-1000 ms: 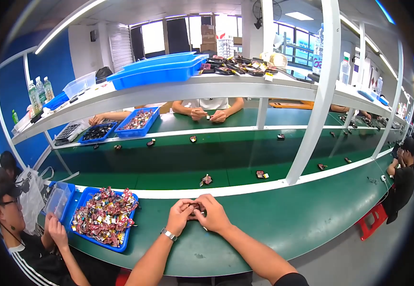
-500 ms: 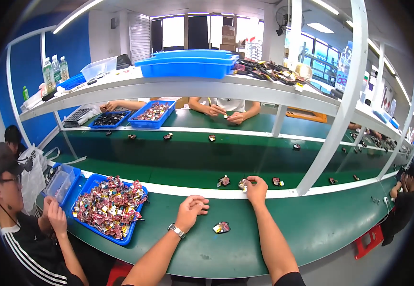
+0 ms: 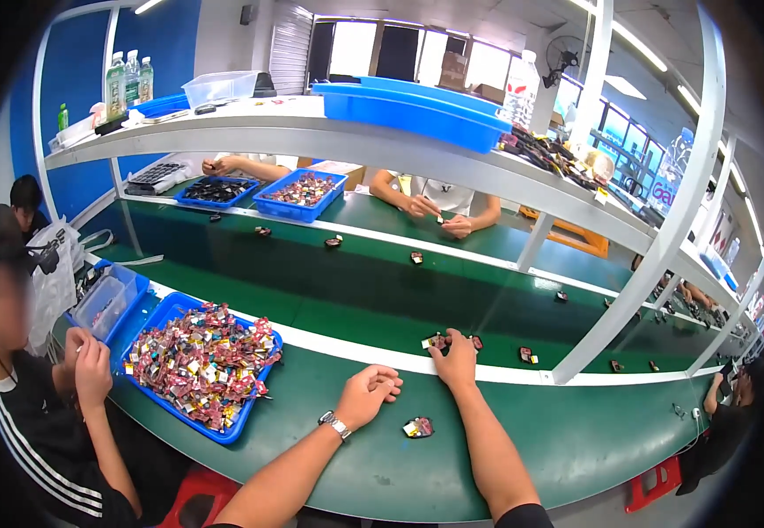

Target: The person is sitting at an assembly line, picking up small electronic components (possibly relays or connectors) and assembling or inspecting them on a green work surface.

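Observation:
My right hand (image 3: 458, 362) reaches over the white rail (image 3: 373, 355) at the belt's near edge. Its thumb and fingers close at a small electronic part (image 3: 433, 341), dark with pale pieces. Close beside its fingers, a second reddish-dark part (image 3: 475, 342) lies on the belt. My left hand (image 3: 368, 397), a metal watch on its wrist, hovers above the green bench with fingers curled together; what they hold, if anything, is hidden. Between my forearms a small part (image 3: 418, 428) with white and yellow pieces rests on the bench.
A blue tray (image 3: 274, 338) heaped with similar parts stands left, beside a seated person (image 3: 39, 414). The green belt (image 3: 382, 308) carries several spaced parts. A white post (image 3: 642, 211) and overhead shelf (image 3: 250, 136) frame the far side, where another person's hands (image 3: 444, 216) work.
The view has shifted and tilted a little. My right hand has moved left along the rail, from one part to another, and the part it was at now lies to its right.

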`<state>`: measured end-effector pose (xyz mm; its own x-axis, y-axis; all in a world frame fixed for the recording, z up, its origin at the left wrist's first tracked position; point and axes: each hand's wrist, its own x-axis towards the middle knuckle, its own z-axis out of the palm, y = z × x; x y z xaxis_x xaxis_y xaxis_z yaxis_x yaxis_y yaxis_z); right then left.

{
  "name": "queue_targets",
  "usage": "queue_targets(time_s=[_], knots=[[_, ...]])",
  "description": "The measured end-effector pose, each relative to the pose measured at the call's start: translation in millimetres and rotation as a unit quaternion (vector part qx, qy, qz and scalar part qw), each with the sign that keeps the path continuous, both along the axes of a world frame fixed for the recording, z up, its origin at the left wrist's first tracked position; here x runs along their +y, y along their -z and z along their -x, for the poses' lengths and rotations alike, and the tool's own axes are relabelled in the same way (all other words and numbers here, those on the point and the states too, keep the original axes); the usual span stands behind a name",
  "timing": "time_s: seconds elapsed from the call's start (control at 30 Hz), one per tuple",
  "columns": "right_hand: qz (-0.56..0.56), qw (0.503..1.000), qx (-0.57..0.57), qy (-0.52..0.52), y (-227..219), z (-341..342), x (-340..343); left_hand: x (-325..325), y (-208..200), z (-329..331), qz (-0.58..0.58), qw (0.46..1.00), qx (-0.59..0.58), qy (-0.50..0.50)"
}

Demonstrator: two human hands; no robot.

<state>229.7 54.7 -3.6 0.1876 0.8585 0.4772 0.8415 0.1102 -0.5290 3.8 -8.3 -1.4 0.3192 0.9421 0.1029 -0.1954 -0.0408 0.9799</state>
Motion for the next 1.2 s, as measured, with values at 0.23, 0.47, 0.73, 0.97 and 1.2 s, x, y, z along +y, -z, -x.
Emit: queue_targets(time_s=[0.23, 0.47, 0.73, 0.97, 1.2], knots=[[0.022, 0.972, 0.187, -0.139, -9.9, 7.7, -31.1, 4.2, 2.2, 5.0, 0.041, 0.998, -0.053, 0.001], [0.036, 0.934, 0.069, -0.349, -54.1, 33.0, -111.9, 11.6, -4.3, 22.3, 0.072, 0.975, 0.018, 0.208], [-0.007, 0.936, 0.057, -0.348, -43.3, 33.2, -108.6, 6.0, -8.0, 18.9, 0.085, 0.978, -0.032, 0.185], [-0.024, 0.952, 0.034, -0.302, -41.7, 42.7, -114.0, -2.8, -19.5, 14.0, 0.074, 0.987, -0.014, 0.142], [-0.049, 0.946, -0.048, -0.317, -42.9, 34.2, -108.2, -3.2, -16.6, 11.4, 0.078, 0.987, 0.010, 0.139]])
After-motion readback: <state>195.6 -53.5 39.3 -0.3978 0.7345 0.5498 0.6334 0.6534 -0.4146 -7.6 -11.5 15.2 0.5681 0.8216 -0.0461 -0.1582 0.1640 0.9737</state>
